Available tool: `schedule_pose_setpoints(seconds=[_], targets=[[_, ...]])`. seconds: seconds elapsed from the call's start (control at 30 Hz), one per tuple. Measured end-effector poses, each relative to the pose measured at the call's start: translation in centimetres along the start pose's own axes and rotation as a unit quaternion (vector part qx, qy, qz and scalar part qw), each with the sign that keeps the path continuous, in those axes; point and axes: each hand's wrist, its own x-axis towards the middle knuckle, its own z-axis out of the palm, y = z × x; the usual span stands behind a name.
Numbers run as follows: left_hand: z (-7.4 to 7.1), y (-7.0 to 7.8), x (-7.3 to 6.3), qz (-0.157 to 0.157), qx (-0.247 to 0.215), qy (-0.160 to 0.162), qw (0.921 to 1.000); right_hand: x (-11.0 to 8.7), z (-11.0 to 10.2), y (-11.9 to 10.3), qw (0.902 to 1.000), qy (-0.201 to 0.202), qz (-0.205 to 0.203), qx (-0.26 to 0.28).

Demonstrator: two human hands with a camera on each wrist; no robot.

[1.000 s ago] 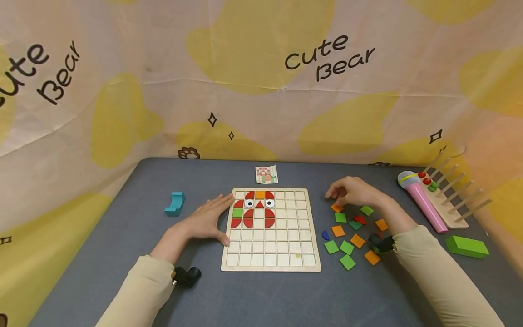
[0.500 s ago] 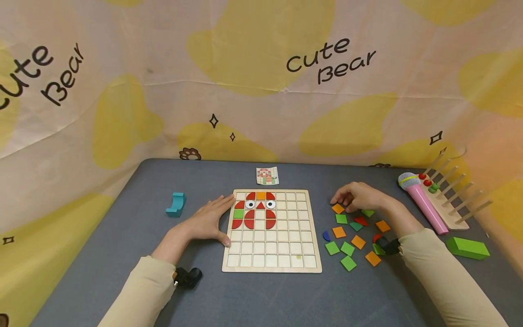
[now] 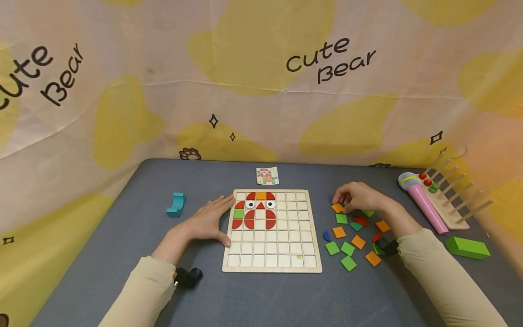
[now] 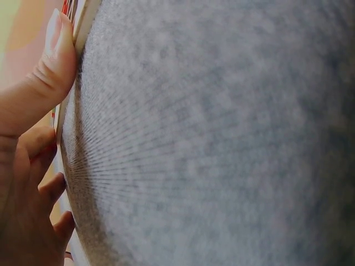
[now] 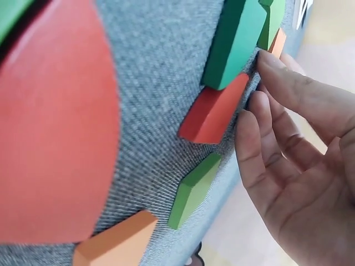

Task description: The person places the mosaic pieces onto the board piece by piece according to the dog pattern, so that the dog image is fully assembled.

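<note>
My left hand rests at the left edge of a wooden grid board, thumb and fingers spread and touching its rim. In the left wrist view, the thumb lies along that edge. The board's upper left bears red rounded pieces, two eye tiles, a red triangle, an orange square and a green square. At the right, my right hand pinches an orange square tile low at the table. In the right wrist view, this orange tile shows partly behind the thumb.
Loose green, orange, red and blue tiles lie right of the board. A small picture card lies behind it. A teal block stands left; a pink microphone, pegged rack and green block stand far right.
My right hand has shifted slightly right and down to the orange tile, and its fingertips have closed on it; the tile has turned a little. The left hand has stayed at the board's edge.
</note>
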Motion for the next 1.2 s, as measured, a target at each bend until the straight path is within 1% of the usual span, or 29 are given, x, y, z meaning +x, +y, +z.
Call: schedule_pose_setpoints(seconds=[0.13, 0.3, 0.5, 0.73, 0.87, 1.0, 1.2], targets=[[0.0, 0.0, 0.0, 0.001, 0.0, 0.0, 1.0, 0.0, 0.0, -0.1, 0.9999, 0.004, 0.011, 0.001], [0.1, -0.1, 0.0, 0.001, 0.0, 0.001, 1.0, 0.0, 0.2, -0.5, 0.9998, 0.014, 0.014, -0.002], [0.2, -0.2, 0.1, 0.004, -0.002, 0.002, 1.0, 0.0, 0.2, -1.3, 0.9989, 0.042, 0.018, -0.01], [0.1, -0.3, 0.1, 0.002, -0.001, 0.0, 1.0, 0.5, 0.7, -2.5, 0.9975, 0.07, -0.004, -0.006], [0.0, -0.3, 0.1, 0.002, -0.001, 0.001, 1.0, 0.9, 1.4, -3.6, 0.9961, 0.087, -0.006, -0.007], [0.1, -0.3, 0.0, -0.001, -0.003, -0.002, 1.0, 1.4, 2.6, -5.1, 0.9948, 0.101, -0.005, 0.013], [0.1, -0.1, 0.0, 0.001, -0.006, 0.001, 1.0, 2.3, 4.5, -8.0, 0.9921, 0.115, -0.034, 0.035]])
